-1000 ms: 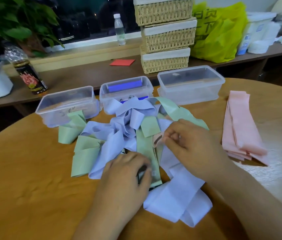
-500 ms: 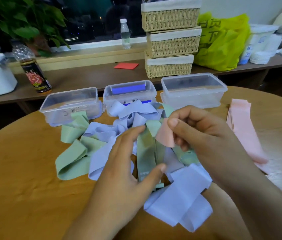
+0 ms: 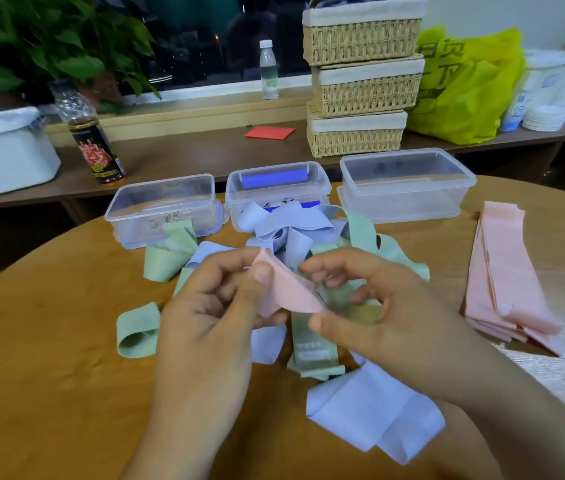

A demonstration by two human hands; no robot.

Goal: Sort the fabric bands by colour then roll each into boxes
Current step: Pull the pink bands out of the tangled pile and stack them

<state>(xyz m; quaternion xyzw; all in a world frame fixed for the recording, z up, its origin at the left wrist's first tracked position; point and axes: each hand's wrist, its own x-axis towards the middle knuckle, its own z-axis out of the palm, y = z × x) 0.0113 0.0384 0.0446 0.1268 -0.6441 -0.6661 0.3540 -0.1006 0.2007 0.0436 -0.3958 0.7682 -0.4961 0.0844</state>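
A pink band (image 3: 288,289) is lifted above a mixed heap of green bands (image 3: 139,332) and lilac bands (image 3: 371,410) on the round wooden table (image 3: 42,358). My left hand (image 3: 211,313) pinches its upper end between thumb and fingers. My right hand (image 3: 374,306) grips its lower end, fingers curled. A sorted stack of pink bands (image 3: 506,278) lies to the right. Three clear plastic boxes stand behind the heap: left box (image 3: 165,206), middle box (image 3: 277,188) with something blue inside, right box (image 3: 405,183).
Behind the table runs a low shelf with three stacked wicker baskets (image 3: 364,84), a yellow-green bag (image 3: 464,84), a dark drink bottle (image 3: 94,143), a water bottle (image 3: 269,71), a red card (image 3: 269,132), a white tub (image 3: 4,154) and a plant (image 3: 42,46).
My right hand pulled a pink band up out of the heap. My left hand left the heap, rose and took hold of the band's other end.
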